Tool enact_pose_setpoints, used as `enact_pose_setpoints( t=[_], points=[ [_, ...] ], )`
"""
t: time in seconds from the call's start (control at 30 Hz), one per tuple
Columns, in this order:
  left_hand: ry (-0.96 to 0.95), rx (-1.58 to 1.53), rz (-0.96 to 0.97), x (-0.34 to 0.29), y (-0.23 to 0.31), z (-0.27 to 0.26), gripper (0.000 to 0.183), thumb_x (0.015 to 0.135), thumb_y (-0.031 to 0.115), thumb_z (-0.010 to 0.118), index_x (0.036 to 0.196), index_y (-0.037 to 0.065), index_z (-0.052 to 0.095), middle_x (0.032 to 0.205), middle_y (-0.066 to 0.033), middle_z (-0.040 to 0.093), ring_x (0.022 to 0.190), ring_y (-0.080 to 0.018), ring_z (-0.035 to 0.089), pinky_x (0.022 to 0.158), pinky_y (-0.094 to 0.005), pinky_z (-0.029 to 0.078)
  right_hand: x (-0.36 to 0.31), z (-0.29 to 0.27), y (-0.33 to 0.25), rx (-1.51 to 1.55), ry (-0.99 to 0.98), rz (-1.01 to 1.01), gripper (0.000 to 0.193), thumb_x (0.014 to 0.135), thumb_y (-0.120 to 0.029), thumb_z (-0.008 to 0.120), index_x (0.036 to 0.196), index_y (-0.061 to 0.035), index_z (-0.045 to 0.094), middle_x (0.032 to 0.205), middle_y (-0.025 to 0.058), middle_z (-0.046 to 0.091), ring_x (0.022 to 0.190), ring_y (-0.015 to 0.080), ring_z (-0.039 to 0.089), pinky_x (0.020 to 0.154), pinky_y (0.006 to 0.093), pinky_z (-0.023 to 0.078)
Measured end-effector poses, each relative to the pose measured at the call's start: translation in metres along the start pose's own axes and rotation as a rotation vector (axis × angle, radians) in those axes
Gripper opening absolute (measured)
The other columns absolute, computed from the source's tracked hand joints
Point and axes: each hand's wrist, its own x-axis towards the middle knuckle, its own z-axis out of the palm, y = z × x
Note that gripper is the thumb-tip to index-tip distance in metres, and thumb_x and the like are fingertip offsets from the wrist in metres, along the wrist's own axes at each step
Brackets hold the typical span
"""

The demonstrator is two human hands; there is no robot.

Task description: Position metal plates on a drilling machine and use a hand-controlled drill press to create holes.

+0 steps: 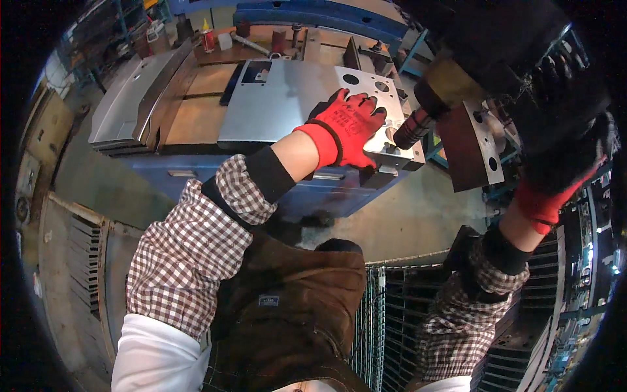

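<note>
My left hand [349,127], in a red work glove with dark fingertips, lies spread on a flat silver sheet-metal panel [274,104] near its right end. Round holes pierce the panel around my fingers, and a rectangular cutout shows at its far left. Just right of that hand, a dark powered spindle [444,85] slants down, its ringed tool tip [411,129] at the panel's right edge. Whether the tip touches the panel, I cannot tell. My right hand [568,144], in a red and black glove, is raised beside the dark machine body; shadow hides what its fingers do.
Bent metal panels [140,98] are stacked at the left of the blue workbench [326,189]. A hammer [251,44] and a small red bottle with a yellow tip [208,38] lie toward the back. A drilled metal plate [473,147] stands beyond the spindle. Wire racking [392,313] is below right.
</note>
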Motion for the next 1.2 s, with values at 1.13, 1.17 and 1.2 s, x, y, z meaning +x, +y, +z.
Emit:
enact_pose_setpoints(
  t=[1.13,1.17,1.2],
  points=[
    [0.062,0.007,-0.005,0.0,-0.003,0.008,0.101,0.073,0.064,0.074,0.151,0.007,0.043,0.152,-0.0211,0.045,0.146,-0.0356,0.037,0.121,-0.0538,0.022,-0.131,0.08,0.125,-0.01,-0.104,0.361,0.035,0.105,-0.033,0.047,0.127,-0.0077,0.06,0.11,-0.0008,0.057,0.081,0.0089,0.049,0.068,0.0263,0.042],
    [0.057,-0.003,-0.003,0.001,-0.003,0.008,0.101,0.073,0.064,0.074,0.151,0.007,0.043,0.152,-0.0211,0.045,0.145,-0.0356,0.037,0.121,-0.0539,0.022,-0.13,0.078,0.126,-0.037,-0.109,0.35,0.034,0.106,-0.032,0.048,0.127,-0.0079,0.06,0.11,-0.0007,0.057,0.082,0.0091,0.05,0.068,0.0263,0.042],
    [0.05,-0.012,-0.006,0.0,-0.003,0.007,0.101,0.073,0.064,0.074,0.151,0.007,0.043,0.152,-0.0212,0.045,0.145,-0.0356,0.038,0.121,-0.054,0.022,-0.133,0.079,0.122,-0.09,-0.133,0.319,0.034,0.105,-0.032,0.049,0.127,-0.0081,0.06,0.11,-0.0006,0.057,0.082,0.0092,0.05,0.068,0.0263,0.042]
  ],
)
